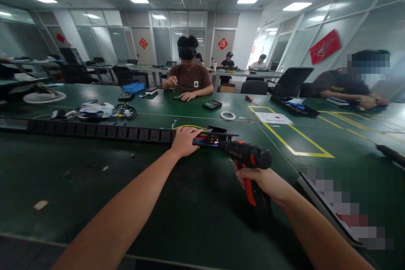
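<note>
A long black power strip [139,134] with a row of sockets lies across the table from the left edge to the middle. My left hand [185,142] grips its right end, fingers over the top edge. Just right of these fingers the housing is open, with coloured wires [201,140] inside. My right hand [261,179] is wrapped around the handle of a black and orange cordless drill [253,155]. The drill points left, its nose at the open end of the strip; whether the tip touches a screw is too small to tell.
On the green table [152,202] lie bagged cables [95,109], a white tape roll [228,115], a screwdriver [250,99], a paper sheet [274,118] and a black tray [294,106]. A co-worker [190,78] sits opposite; another person [341,80] works at right.
</note>
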The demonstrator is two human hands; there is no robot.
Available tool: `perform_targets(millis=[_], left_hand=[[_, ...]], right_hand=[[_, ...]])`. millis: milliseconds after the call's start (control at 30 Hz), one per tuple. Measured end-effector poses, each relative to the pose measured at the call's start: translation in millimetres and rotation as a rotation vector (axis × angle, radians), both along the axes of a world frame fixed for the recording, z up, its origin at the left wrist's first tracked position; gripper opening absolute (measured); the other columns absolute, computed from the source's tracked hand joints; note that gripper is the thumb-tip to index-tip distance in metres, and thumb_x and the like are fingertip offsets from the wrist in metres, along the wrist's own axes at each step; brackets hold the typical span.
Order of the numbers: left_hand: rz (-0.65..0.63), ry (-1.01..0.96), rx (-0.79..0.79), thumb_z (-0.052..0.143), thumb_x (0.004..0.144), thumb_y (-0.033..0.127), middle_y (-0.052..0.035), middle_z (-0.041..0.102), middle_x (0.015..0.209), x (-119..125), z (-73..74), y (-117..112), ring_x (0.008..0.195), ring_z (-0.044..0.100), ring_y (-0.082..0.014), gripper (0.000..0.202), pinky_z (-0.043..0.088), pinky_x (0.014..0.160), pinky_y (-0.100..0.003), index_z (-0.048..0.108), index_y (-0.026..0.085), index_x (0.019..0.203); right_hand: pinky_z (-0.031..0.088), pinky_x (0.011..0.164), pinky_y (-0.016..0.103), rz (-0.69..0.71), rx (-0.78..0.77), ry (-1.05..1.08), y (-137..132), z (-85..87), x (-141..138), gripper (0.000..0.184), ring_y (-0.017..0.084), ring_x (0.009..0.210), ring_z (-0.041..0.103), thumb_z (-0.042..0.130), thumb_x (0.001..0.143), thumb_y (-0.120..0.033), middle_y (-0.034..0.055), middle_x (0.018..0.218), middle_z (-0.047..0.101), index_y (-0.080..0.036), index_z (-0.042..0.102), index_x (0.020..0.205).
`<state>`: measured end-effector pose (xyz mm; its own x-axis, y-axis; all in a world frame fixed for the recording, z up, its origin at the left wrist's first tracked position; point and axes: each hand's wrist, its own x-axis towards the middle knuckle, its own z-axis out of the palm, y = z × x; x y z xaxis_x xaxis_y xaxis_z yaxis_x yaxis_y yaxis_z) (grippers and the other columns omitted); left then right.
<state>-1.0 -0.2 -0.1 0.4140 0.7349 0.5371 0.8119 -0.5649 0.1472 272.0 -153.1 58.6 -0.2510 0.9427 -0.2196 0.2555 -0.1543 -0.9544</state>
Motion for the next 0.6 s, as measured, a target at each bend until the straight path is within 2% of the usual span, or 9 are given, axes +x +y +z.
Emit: perform_targets(millis=[367, 600], left_hand=[[0.005, 0.011, -0.022, 0.077, 0.076, 0.037, -0.005, 0.064, 0.134, 0.6, 2.7, -2.6, 0.126, 0.053, -0.032, 0.066, 0.031, 0.109, -0.051, 0.058, 0.033, 0.139], [0.009, 0.008, -0.035, 0.077, 0.075, 0.036, -0.0051, 0.063, 0.133, 0.5, 2.1, -2.3, 0.128, 0.052, -0.0326, 0.068, 0.031, 0.108, -0.051, 0.057, 0.034, 0.14]], right_hand=[[0.043, 0.059, 0.029, -0.01, -0.012, 0.013, -3.9, 9.5, -6.8, 0.013, 0.016, 0.058, 0.054, 0.069, 0.069, -0.03, -0.0004, 0.059, 0.059, -0.019, 0.063, 0.072], [0.043, 0.06, 0.03, -0.003, 0.008, 0.024, -3.4, 7.2, -4.9, 0.013, 0.017, 0.059, 0.054, 0.069, 0.07, -0.03, -0.0004, 0.059, 0.059, -0.019, 0.063, 0.073]])
